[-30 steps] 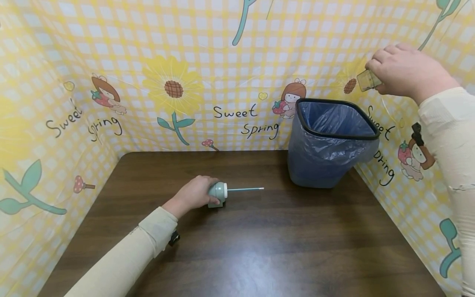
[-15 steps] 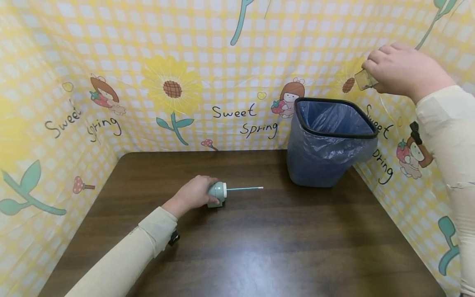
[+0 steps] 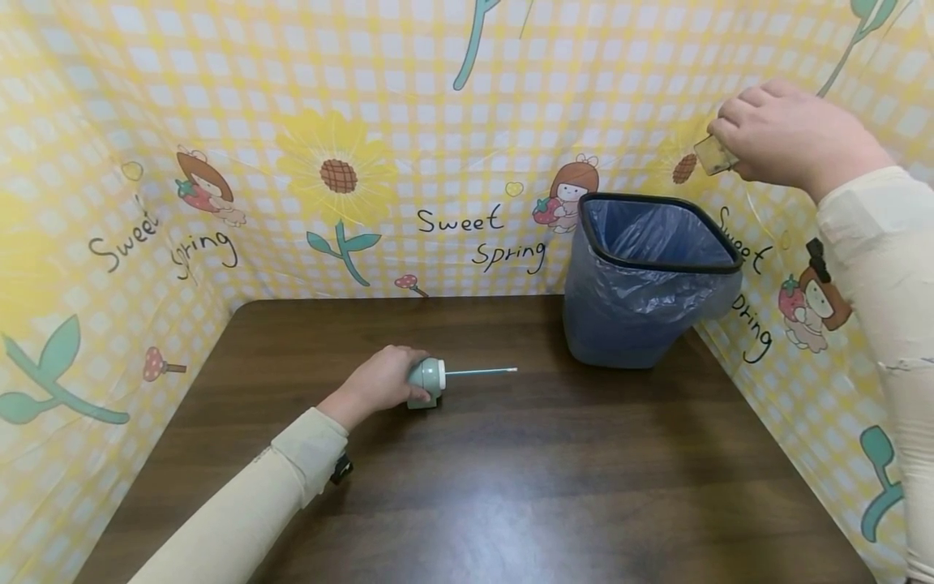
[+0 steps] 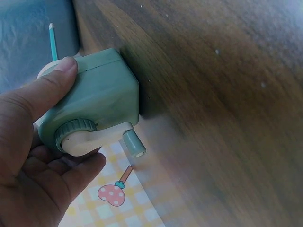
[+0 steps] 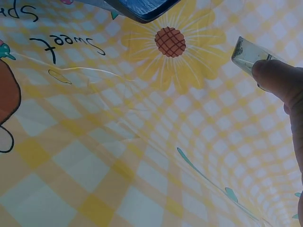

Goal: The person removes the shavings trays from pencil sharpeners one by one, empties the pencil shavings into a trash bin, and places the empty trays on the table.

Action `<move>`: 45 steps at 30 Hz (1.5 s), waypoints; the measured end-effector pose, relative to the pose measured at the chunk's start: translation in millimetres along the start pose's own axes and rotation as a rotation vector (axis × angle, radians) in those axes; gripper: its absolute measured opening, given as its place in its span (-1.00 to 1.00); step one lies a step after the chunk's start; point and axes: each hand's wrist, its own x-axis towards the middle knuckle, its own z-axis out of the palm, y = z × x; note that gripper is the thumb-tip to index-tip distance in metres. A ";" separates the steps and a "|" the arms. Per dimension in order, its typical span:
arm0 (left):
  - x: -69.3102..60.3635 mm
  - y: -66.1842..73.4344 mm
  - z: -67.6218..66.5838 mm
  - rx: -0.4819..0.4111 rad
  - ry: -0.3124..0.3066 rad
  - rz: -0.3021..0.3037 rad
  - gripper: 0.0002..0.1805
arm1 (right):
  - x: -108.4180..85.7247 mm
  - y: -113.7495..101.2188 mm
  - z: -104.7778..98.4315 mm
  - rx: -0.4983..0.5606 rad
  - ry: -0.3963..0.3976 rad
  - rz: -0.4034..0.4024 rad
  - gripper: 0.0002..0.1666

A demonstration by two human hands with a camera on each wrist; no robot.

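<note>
My left hand (image 3: 378, 381) grips a green crank pencil sharpener (image 4: 104, 87) low over the wooden table, its thumb on top and its fingers underneath. A turquoise pencil (image 3: 481, 371) sticks out of the sharpener's white front, pointing right. The pale crank (image 4: 106, 137) with its green knob shows in the left wrist view. Up at the right, my right hand (image 3: 799, 138) holds a small clear shavings drawer (image 3: 713, 156), tilted, above and right of the bin. Dark specks mark the drawer's end in the right wrist view. My fingers hide the rest of it.
A blue-grey waste bin (image 3: 616, 324) with a plastic liner and a black rim stands at the table's back right. The brown wooden table (image 3: 511, 487) is bordered by yellow checked cloth walls (image 3: 452, 130) with printed flowers and figures.
My right hand with the drawer has shifted slightly left. The left hand and the sharpener stay about where they were.
</note>
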 end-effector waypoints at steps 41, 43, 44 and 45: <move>3.8 1.9 1.1 0.001 0.001 0.025 -0.21 | 2.1 -4.3 -1.3 -0.202 0.111 -0.211 -0.63; 3.5 2.3 1.4 0.002 0.000 0.020 -0.21 | 2.8 -4.6 -1.4 -0.207 0.117 -0.217 -0.64; 3.4 2.6 1.6 0.001 -0.001 0.019 -0.21 | 3.1 -4.6 -1.3 -0.215 0.120 -0.220 -0.66; 3.2 3.0 1.7 0.001 -0.001 0.018 -0.21 | 3.4 -4.7 -1.1 -0.226 0.120 -0.225 -0.66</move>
